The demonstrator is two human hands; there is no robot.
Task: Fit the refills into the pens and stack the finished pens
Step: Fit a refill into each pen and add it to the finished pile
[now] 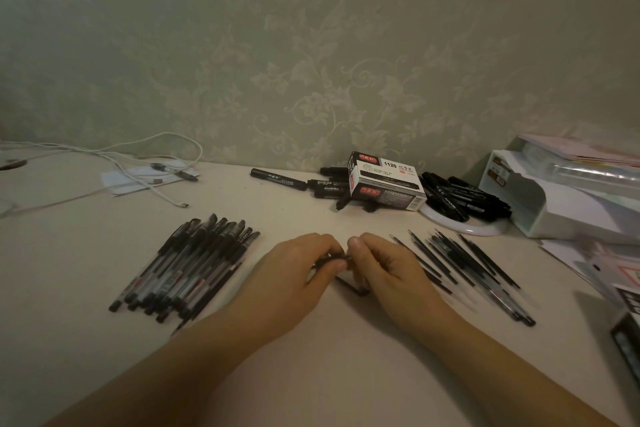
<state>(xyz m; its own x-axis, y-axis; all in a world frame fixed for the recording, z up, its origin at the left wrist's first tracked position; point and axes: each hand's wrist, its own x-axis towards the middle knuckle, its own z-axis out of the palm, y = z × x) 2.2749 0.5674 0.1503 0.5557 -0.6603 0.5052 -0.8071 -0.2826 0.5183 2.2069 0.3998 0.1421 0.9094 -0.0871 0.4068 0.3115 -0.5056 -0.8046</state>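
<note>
Both hands met over the middle of the desk, near its front edge. The left hand had its fingers curled round a dark pen part, pinching it at the fingertips, and the right hand pinched the same piece from the other side, thumb and forefinger closed on it. A short black piece lay on the desk just below the hands; what it was could not be told.

A pile of capped pens lay just left of the left hand, slanting toward the back edge. Loose refills and pen barrels fanned out just right of the right wrist, some touching it or hidden under it.

Toward the back edge stood a marker box against the wall, with black markers heaped on both sides of it. A white organiser filled the back right corner, papers ran along the right edge, and white cables sprawled in the back left corner.

Bare desk showed between the hands and the markers, and along the front edge between the forearms.
</note>
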